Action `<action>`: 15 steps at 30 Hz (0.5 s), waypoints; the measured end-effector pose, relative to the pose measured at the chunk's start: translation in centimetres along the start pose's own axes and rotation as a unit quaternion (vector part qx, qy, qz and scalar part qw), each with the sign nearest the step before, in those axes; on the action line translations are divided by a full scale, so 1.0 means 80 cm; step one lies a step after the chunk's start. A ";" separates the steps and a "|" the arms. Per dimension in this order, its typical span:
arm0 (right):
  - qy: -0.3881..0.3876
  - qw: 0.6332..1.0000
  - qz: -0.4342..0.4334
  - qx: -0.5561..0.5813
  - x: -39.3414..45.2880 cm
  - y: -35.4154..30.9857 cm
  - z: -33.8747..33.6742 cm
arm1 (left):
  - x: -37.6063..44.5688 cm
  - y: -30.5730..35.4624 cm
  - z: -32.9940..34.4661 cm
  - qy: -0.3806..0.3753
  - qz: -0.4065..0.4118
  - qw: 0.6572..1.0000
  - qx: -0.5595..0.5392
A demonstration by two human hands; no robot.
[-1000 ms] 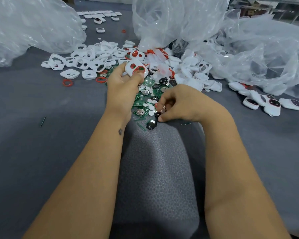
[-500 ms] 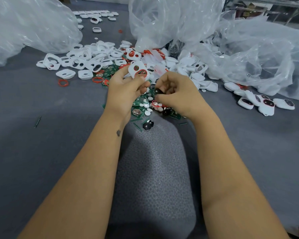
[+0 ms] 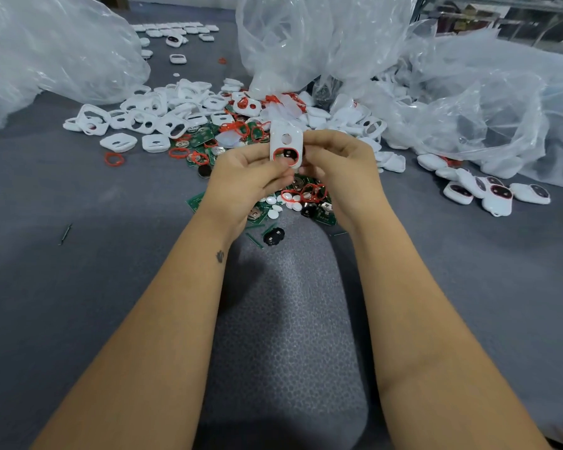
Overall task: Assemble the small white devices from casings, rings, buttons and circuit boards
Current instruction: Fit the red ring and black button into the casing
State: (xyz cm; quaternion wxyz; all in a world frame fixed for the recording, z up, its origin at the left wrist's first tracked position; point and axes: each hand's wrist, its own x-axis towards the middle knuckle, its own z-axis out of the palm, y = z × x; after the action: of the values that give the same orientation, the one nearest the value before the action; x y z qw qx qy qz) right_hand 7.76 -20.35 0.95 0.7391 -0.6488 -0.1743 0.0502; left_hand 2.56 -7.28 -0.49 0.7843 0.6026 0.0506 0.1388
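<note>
A white casing (image 3: 286,142) with a red ring round its lower opening is held upright above the parts pile. My left hand (image 3: 246,180) pinches its lower edge from the left. My right hand (image 3: 337,160) grips it from the right and behind, with a dark part showing through the ringed opening. Beneath the hands lie green circuit boards (image 3: 197,200), loose red rings (image 3: 311,192), small white buttons (image 3: 273,213) and a black round part (image 3: 273,237).
Empty white casings (image 3: 150,120) are heaped at the back left. Several finished white devices (image 3: 498,194) lie at the right. Crumpled clear plastic bags (image 3: 462,92) stand behind and to both sides. A lone red ring (image 3: 113,159) lies on the grey table (image 3: 78,254).
My right hand lifted from the parts pile and came up to the casing. Both hands now hold the casing together, upright, nearer the middle.
</note>
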 end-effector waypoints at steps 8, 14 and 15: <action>-0.010 0.999 -0.027 -0.014 -0.004 0.002 0.006 | 0.000 -0.002 0.003 0.023 0.009 1.000 0.015; -0.014 1.000 -0.008 -0.005 -0.003 0.001 0.007 | 0.002 -0.003 0.003 0.036 0.011 0.998 0.055; -0.014 1.000 -0.004 -0.004 -0.003 0.001 0.006 | 0.002 -0.003 0.003 0.036 0.004 0.997 0.063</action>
State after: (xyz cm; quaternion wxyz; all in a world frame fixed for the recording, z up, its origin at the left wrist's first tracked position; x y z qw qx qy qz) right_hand 7.39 -19.97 0.86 0.7341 -0.6504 -0.1872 0.0553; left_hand 2.84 -7.51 -0.63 0.7420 0.6456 0.0848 0.1596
